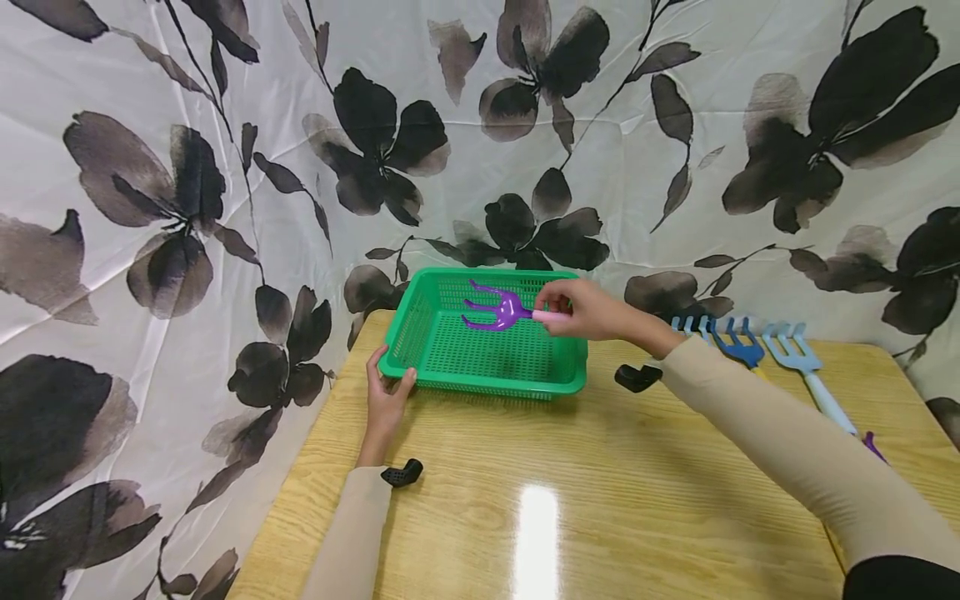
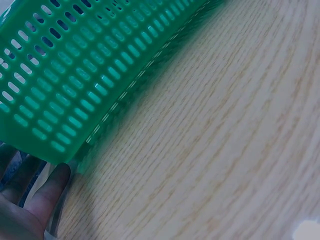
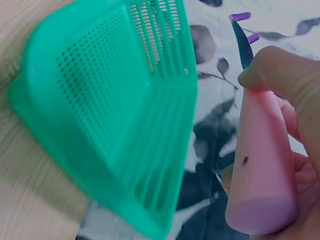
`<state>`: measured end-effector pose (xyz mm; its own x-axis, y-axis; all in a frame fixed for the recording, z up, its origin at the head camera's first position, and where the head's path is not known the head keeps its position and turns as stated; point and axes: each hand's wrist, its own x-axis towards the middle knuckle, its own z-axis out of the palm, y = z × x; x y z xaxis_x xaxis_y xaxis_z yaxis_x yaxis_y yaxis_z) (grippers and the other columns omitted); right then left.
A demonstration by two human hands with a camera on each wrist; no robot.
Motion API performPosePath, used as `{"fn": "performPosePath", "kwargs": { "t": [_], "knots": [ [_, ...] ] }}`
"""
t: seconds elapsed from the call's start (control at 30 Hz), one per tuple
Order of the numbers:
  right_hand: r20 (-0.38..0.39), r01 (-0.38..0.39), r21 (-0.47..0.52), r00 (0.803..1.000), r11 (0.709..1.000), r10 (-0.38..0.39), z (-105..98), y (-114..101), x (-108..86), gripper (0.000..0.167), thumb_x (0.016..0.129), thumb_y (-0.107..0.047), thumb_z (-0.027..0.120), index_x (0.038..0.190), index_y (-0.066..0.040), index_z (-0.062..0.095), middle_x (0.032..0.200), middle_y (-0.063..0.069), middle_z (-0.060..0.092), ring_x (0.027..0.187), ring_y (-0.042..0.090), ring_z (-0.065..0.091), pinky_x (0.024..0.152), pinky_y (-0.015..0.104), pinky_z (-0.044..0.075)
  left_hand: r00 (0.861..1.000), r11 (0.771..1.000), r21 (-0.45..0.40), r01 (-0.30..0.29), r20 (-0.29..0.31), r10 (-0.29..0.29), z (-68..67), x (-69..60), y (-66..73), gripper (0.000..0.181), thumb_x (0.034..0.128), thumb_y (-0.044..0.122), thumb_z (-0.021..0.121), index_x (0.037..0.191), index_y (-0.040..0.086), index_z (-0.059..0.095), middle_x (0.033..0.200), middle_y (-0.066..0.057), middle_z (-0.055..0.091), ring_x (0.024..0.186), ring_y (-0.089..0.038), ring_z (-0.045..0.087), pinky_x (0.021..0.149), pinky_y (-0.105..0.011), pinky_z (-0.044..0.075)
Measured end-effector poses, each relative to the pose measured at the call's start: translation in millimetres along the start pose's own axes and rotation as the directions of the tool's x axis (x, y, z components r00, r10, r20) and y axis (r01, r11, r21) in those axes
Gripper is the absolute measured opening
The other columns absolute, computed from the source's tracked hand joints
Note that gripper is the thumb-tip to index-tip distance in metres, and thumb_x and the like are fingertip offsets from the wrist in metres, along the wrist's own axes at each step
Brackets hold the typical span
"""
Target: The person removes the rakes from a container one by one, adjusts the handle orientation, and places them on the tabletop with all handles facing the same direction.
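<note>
A purple hand fork (image 1: 504,311) with a pink handle (image 3: 262,160) is held over the green plastic basket (image 1: 480,385). My right hand (image 1: 581,308) grips that handle, with the thumb lying along its neck in the right wrist view. The tines point left, above the basket's perforated floor. At the basket's near left corner, my left hand (image 1: 387,406) holds the rim between thumb and fingers. Only part of the left hand (image 2: 37,200) shows in the left wrist view, beside the basket's slotted wall (image 2: 75,85).
On the right of the wooden table (image 1: 465,483) lie a dark blue fork (image 1: 738,346), a light blue fork (image 1: 798,358) and a paler one (image 1: 693,327) partly behind the right arm. A purple tip (image 1: 873,446) peeks out past the sleeve. Floral cloth (image 1: 465,167) hangs behind.
</note>
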<state>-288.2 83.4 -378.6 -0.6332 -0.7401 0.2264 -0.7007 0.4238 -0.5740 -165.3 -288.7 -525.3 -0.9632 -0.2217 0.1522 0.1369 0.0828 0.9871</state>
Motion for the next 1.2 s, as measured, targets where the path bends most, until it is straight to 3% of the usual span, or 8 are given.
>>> {"fn": "performPosePath", "kwargs": {
  "t": [0.2, 0.37, 0.5, 0.7, 0.8, 0.93, 1.2],
  "knots": [
    [-0.108, -0.089, -0.065, 0.991, 0.994, 0.081, -21.4, 1.1, -49.4, 0.020, 0.085, -0.004, 0.076, 0.103, -0.012, 0.070, 0.083, 0.000, 0.060, 0.075, 0.018, 0.054, 0.064, 0.031, 0.045, 1.000, 1.000, -0.006, -0.002, 0.008, 0.002, 1.3, -1.8, 0.6, 0.075, 0.1011, 0.019, 0.067, 0.161, 0.016, 0.021, 0.157, -0.028, 0.034, 0.142, -0.043, 0.040, 0.107, -0.040, 0.040],
    [-0.180, -0.176, -0.087, 0.971, 0.980, 0.158, -23.4, 6.0, -92.3, 0.019, 0.084, -0.004, 0.079, 0.100, -0.012, 0.071, 0.080, 0.000, 0.059, 0.072, 0.019, 0.052, 0.063, 0.030, 0.043, 1.000, 1.000, 0.001, 0.007, 0.004, -0.007, 0.7, -2.5, 1.8, 0.076, 0.1004, 0.022, 0.068, 0.161, 0.017, 0.022, 0.157, -0.029, 0.035, 0.142, -0.041, 0.042, 0.101, -0.028, 0.044],
    [-0.251, -0.254, -0.094, 0.942, 0.963, 0.224, -19.9, 11.0, -130.7, 0.015, 0.088, -0.010, 0.080, 0.100, -0.011, 0.071, 0.077, -0.001, 0.059, 0.068, 0.017, 0.053, 0.057, 0.029, 0.042, 1.000, 1.000, -0.010, 0.005, 0.011, -0.005, 1.6, -2.0, 1.9, 0.076, 0.1007, 0.022, 0.068, 0.161, 0.016, 0.022, 0.157, -0.028, 0.036, 0.141, -0.038, 0.043, 0.097, -0.022, 0.045],
    [-0.324, -0.359, -0.075, 0.891, 0.930, 0.318, -11.4, 14.4, -189.2, 0.021, 0.088, -0.011, 0.081, 0.106, -0.005, 0.071, 0.078, 0.000, 0.060, 0.064, 0.011, 0.052, 0.053, 0.027, 0.040, 1.000, 1.000, -0.003, 0.002, -0.001, -0.002, 2.6, -2.8, 0.6, 0.075, 0.1013, 0.019, 0.067, 0.161, 0.016, 0.021, 0.157, -0.025, 0.037, 0.140, -0.037, 0.044, 0.099, -0.023, 0.044],
    [-0.345, -0.411, -0.041, 0.861, 0.911, 0.373, -4.3, 14.9, -215.3, 0.021, 0.091, -0.013, 0.079, 0.108, -0.004, 0.070, 0.078, 0.001, 0.059, 0.063, 0.010, 0.050, 0.052, 0.027, 0.039, 1.000, 1.000, -0.006, -0.004, -0.004, 0.004, 2.1, -2.8, 0.8, 0.075, 0.1012, 0.018, 0.066, 0.161, 0.015, 0.021, 0.156, -0.025, 0.037, 0.140, -0.037, 0.044, 0.097, -0.022, 0.044],
    [-0.403, -0.485, -0.034, 0.807, 0.874, 0.432, 9.3, 15.3, -245.6, 0.023, 0.093, -0.017, 0.078, 0.109, -0.004, 0.068, 0.076, 0.002, 0.059, 0.062, 0.009, 0.049, 0.049, 0.027, 0.038, 1.000, 1.000, -0.015, -0.013, 0.002, 0.013, 1.0, -2.2, 1.1, 0.075, 0.1007, 0.020, 0.067, 0.160, 0.015, 0.022, 0.155, -0.026, 0.038, 0.138, -0.038, 0.045, 0.096, -0.020, 0.046],
    [-0.491, -0.614, 0.019, 0.682, 0.789, 0.542, 48.3, 15.2, -296.3, 0.030, 0.089, -0.017, 0.081, 0.113, -0.002, 0.070, 0.083, 0.004, 0.062, 0.066, 0.001, 0.049, 0.053, 0.023, 0.038, 1.000, 1.000, -0.008, 0.001, 0.000, -0.001, 0.6, -1.4, 1.0, 0.075, 0.1010, 0.022, 0.067, 0.160, 0.017, 0.022, 0.157, -0.024, 0.036, 0.141, -0.037, 0.043, 0.096, -0.021, 0.046]
  ]
}}
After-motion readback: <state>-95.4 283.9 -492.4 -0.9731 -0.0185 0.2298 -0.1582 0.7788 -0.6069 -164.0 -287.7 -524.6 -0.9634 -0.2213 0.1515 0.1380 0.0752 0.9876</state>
